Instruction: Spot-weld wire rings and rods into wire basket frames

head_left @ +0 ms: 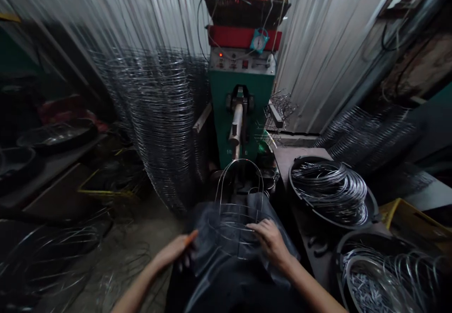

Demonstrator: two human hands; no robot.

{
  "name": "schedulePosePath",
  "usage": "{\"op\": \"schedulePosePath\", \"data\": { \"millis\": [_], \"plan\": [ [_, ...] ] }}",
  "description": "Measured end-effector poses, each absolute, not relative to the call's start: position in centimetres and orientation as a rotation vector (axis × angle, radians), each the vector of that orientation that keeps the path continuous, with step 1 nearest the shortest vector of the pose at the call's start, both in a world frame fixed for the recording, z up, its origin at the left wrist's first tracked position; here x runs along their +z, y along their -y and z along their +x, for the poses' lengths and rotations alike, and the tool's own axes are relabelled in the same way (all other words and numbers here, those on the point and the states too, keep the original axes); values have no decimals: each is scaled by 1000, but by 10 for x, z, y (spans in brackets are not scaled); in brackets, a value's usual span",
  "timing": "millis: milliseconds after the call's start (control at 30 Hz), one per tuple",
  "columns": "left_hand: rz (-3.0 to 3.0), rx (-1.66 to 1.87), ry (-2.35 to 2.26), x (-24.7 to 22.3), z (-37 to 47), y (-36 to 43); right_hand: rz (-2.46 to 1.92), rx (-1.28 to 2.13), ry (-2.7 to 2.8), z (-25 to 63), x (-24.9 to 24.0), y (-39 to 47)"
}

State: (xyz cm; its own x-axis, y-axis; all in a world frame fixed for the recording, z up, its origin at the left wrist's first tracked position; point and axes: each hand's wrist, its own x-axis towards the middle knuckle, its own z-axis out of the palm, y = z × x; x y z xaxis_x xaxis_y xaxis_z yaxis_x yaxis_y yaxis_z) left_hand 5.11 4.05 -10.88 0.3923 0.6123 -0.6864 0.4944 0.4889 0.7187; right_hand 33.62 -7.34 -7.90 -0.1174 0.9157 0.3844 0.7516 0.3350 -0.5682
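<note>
A round wire basket frame [230,205] with tall arched wires rests over the dark apron [212,284] on my lap. Its arch reaches up to the electrode arm [237,122] of a green machine, which looks like a spot welder. My right hand [271,241] pinches a ring of the frame on its right side. To the left, my left hand [178,252] is apart from the frame, fingers loosely spread and somewhat blurred. An orange cover [191,237] sits on one of its fingers.
Tall stacks of wire rings [162,115] stand left of the green machine [219,96]. At right, a black tub [370,204] holds wire hoops [332,188]. Nearer, a metal bowl [353,268] contains short pieces. A yellow crate [399,209] is beyond.
</note>
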Motion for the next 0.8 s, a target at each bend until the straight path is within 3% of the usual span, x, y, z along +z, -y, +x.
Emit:
{"op": "schedulePosePath", "data": {
  "millis": [100,300,533,633,800],
  "plan": [
    [874,266,-1126,-123,49,-3,-1460,278,1739,333,-76,69],
    [526,724,-1007,-87,81,-13,-1336,319,1674,311,-88,71],
    [1037,738,-1197,-113,85,-37,-1608,350,1864,339,-105,90],
    [1143,708,-1218,-124,83,-35,-1897,260,1473,397,-93,134],
    [1086,605,-1247,-116,88,-29,-2905,249,605,495,-91,230]
  ]
}}
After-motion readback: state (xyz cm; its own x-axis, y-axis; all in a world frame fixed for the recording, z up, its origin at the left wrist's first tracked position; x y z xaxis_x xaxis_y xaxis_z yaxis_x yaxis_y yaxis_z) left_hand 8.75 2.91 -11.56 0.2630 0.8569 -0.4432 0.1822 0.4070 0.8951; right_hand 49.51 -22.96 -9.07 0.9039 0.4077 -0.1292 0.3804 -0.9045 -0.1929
